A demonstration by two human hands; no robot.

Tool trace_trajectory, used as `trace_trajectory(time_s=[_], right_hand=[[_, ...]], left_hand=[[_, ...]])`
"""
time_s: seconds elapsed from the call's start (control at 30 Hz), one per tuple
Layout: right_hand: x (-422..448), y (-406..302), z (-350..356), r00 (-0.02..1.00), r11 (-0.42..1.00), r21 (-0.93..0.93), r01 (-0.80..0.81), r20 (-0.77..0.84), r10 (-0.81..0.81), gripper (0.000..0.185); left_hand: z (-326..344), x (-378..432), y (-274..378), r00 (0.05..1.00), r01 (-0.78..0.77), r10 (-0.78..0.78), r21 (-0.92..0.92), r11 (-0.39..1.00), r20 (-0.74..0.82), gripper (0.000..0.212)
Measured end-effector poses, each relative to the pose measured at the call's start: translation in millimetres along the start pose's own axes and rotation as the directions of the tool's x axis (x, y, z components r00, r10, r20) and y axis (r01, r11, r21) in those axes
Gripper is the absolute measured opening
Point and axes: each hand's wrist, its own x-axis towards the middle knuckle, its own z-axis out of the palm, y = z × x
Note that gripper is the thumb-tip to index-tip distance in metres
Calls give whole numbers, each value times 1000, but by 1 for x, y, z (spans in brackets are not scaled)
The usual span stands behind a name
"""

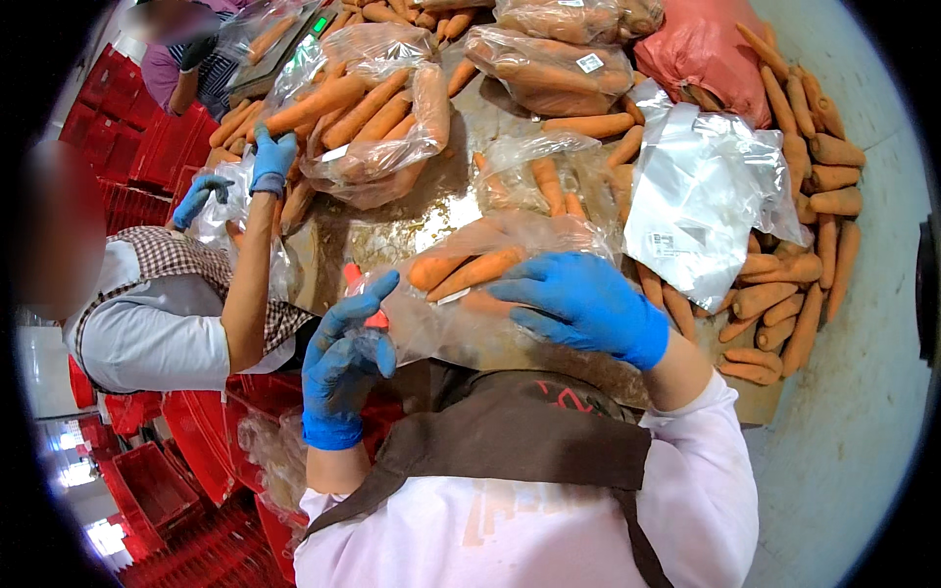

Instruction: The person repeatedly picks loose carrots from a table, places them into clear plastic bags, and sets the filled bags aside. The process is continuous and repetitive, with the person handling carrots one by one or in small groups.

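Observation:
Both my hands wear blue gloves. Under my right hand (581, 305), with its fingers laid over the film, is a clear plastic bag (412, 316) holding several carrots (478, 272). At the bag's left end is my left hand (345, 353), its thumb and fingers apart at the edge of the film; whether it pinches the film is hard to tell. A red object (355, 279), partly hidden by my left hand, lies beside the bag. Just beyond, another clear bag (529, 158) with carrots lies on the worktable. Flat plastic bags (691, 191) are stacked on carrots to the right.
Loose carrots (794, 294) line the right side by a pale wall. Filled carrot bags (551, 70) and a red sack (702, 55) stand at the back. On the left a co-worker's gloved hand (273, 158) holds a carrot; a scale (276, 55) is farther off. Red crates (154, 485) are lower left.

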Motion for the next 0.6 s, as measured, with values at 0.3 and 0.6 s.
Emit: trace_trajectory(time_s=[0.3, 0.6], right_hand=[[42, 95, 99, 974, 954, -217, 209, -42, -223, 40], [28, 83, 45, 938, 676, 703, -219, -38, 344, 42]], left_hand=[[7, 17, -4, 1000, 9, -9, 22, 1000, 17, 45], [-6, 19, -4, 997, -63, 64, 37, 997, -40, 44]])
